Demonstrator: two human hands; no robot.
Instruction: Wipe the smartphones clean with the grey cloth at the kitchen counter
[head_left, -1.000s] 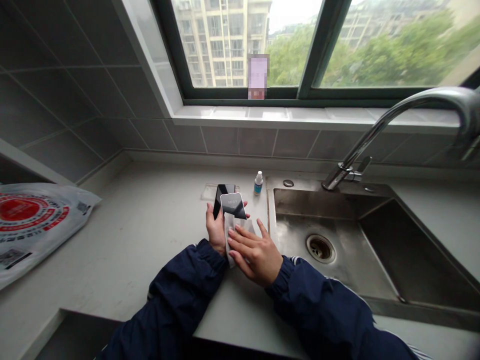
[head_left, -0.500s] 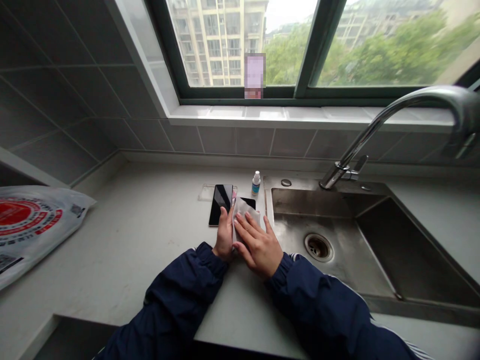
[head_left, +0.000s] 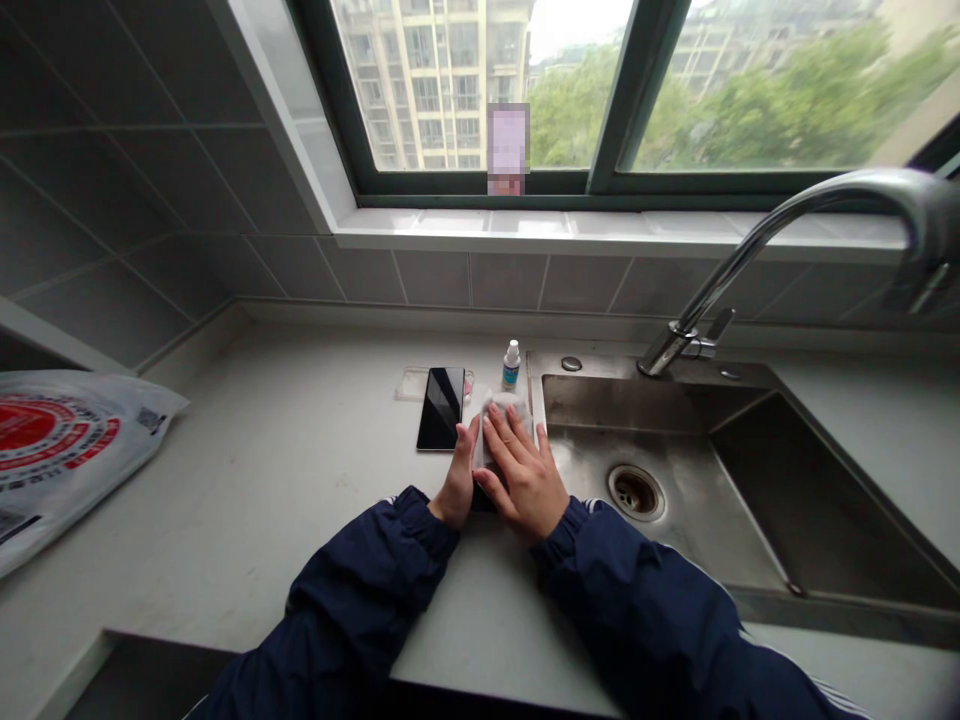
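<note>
My right hand (head_left: pixel 529 485) lies flat with stretched fingers on a thin white wipe (head_left: pixel 519 402). Beneath the wipe is a dark flat device (head_left: pixel 484 496), mostly hidden; only its lower end shows between my hands. My left hand (head_left: pixel 454 487) stands on edge along the device's left side, fingers straight, thumb up, not wrapped round anything visible. Just left of it a black-screened phone (head_left: pixel 440 408) rests on the counter. A clear phone case (head_left: pixel 411 384) lies partly behind that phone. Beyond the wipe stands a small white-capped bottle (head_left: pixel 511 366) with a blue label.
To the right a steel sink (head_left: pixel 592 450) is set into the pale counter (head_left: pixel 300 450), with a chrome faucet (head_left: pixel 720 265) arching over it. A printed plastic bag (head_left: pixel 75 450) lies at the far left. Behind the counter are a tiled wall and a window (head_left: pixel 487 90).
My right hand has shifted slightly right and the wipe has slid up the device. The far end is now covered and the near end shows. My left hand has barely moved.
</note>
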